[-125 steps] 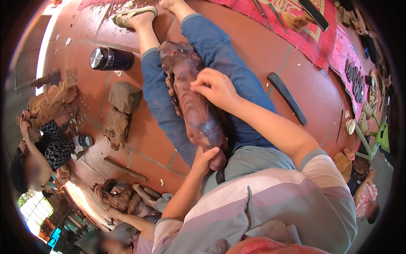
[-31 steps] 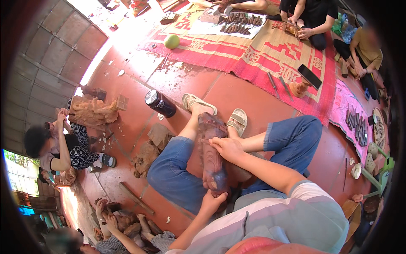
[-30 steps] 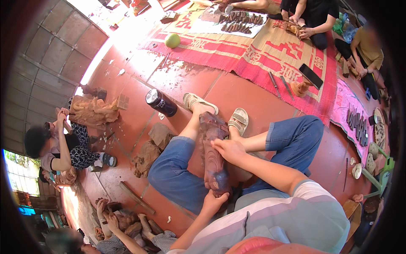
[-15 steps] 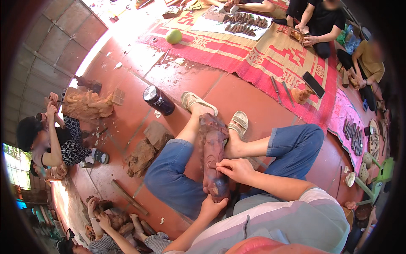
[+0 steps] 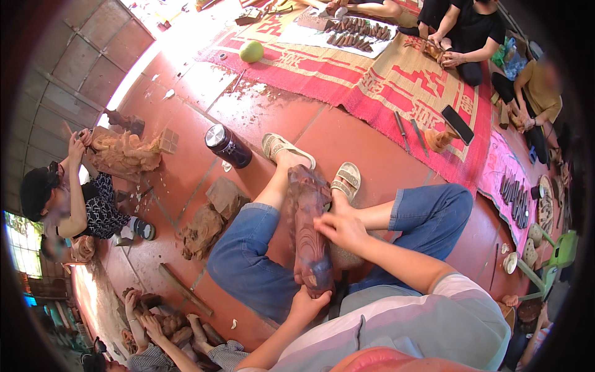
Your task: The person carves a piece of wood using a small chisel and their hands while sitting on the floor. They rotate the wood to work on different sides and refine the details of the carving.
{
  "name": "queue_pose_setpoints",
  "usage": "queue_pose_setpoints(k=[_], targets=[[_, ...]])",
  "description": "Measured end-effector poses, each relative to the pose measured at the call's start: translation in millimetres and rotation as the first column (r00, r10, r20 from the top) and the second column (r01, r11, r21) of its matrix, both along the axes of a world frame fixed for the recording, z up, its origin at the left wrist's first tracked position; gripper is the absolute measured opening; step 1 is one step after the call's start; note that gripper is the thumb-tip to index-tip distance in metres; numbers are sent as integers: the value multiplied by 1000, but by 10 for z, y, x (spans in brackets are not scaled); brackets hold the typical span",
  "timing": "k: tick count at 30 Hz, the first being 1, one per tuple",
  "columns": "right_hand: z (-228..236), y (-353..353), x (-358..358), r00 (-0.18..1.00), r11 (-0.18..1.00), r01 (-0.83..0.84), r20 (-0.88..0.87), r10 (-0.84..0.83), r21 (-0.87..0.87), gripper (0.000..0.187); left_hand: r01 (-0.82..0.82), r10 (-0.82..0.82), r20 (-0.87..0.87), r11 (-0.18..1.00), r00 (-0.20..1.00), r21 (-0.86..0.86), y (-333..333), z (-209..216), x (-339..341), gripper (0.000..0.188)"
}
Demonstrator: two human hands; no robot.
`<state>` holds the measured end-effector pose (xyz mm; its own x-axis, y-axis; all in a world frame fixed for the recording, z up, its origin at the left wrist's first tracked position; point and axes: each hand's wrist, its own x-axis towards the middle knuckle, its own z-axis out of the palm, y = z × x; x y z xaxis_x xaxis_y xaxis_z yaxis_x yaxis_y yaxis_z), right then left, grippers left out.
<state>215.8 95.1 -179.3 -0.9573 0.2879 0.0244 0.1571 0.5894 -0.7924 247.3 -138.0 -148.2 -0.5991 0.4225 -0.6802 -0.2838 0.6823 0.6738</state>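
A dark reddish-brown wood carving lies lengthwise between my legs, its far end beside my sandalled feet. Its surface has carved curving lines, and the near end is rounded and darker. My left hand grips that near end, thumb against the wood. At the carving's right side is my right hand, fingers bent together with the tips touching the upper surface. Whatever those fingers pinch, if anything, is too small or hidden to make out.
Left of my legs are rough wood chunks, a wooden stick and a dark flask. Ahead lies a red-and-tan mat with a phone on a stand, chisels and a green fruit. Other people work around me.
My right hand has moved slightly farther up along the carving, away from my body. My left hand keeps its hold on the near end.
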Motion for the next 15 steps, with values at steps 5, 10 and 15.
queue_pose_setpoints(k=[5, 10, 15], targets=[[30, -70, -2, 997, 997, -51, 50, 55, -65, 24, 12, -12, -6, 999, 1000, -30, 39, 64, -47, 59], [158, -45, 23, 997, 994, -68, 41, 72, -87, 23, -27, 27, -9, 999, 1000, 17, -25, -85, 23, 60], [-65, -45, -5, 991, 988, -99, -102, 88, -116, 22, 12, -12, 17, 999, 1000, -34, -28, -47, -40, 61]])
